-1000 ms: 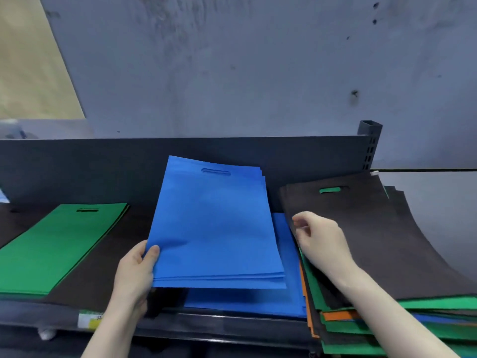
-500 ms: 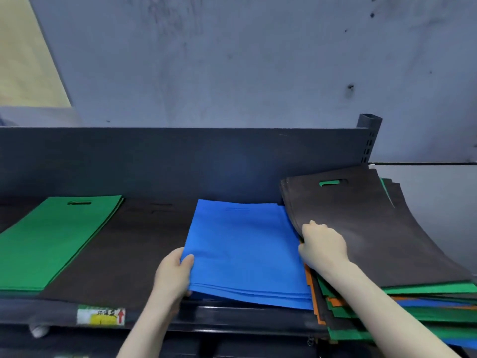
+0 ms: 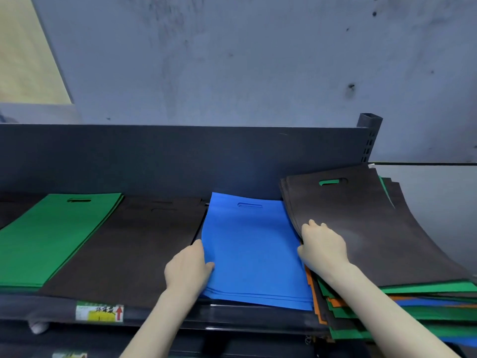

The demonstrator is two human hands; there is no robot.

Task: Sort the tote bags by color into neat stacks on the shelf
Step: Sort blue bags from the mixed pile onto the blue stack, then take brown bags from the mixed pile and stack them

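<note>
The stack of flat blue non-woven tote bags (image 3: 254,254), which 1 second ago was held up tilted above the dark metal shelf (image 3: 232,315), now lies flat on it. It sits between the dark brown stack (image 3: 124,249) and the mixed pile of brown, green, orange and blue bags (image 3: 392,303) at the right. A green stack (image 3: 51,236) lies further left. That makes 3 sorted colours laid out, so the blue group looks placed, though its lower edges are slightly fanned and may need squaring.

The left hand (image 3: 188,267) has come down with the stack and holds its left edge, thumb on top and the fingers close together along the edge, apparently tucked under it. The right hand (image 3: 322,246) has stayed at the mixed pile, its fingers (image 3: 312,224) curled over the left edge of the top dark brown tote bag (image 3: 374,228). Its thumb is hidden.
</note>
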